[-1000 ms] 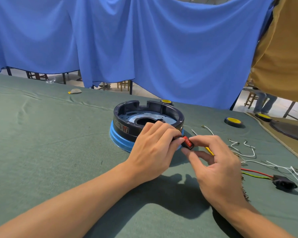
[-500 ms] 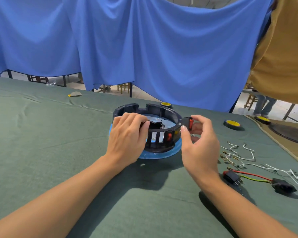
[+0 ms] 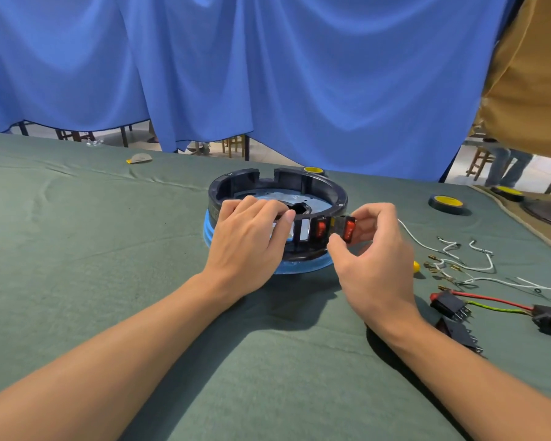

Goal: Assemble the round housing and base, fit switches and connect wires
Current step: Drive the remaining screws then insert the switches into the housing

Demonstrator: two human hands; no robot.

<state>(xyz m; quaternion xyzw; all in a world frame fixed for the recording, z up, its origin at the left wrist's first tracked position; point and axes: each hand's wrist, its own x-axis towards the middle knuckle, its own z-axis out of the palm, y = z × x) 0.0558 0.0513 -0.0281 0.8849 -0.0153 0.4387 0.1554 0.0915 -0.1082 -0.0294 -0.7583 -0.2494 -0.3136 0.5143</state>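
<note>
Now, R hand (image 3: 376,259) pinches switch (image 3: 349,229), by housing (image 3: 299,181)

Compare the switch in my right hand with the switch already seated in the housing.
The seated switch is fitted into the housing wall; the held switch is outside it, just to the right. The housing holds the seated switch; the right hand pinches the held switch. Both have red rockers in black frames.

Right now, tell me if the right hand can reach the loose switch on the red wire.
Probably, once freed: the wired switch lies uncovered beside the wrist, but the right hand pinches a red rocker switch.
</note>
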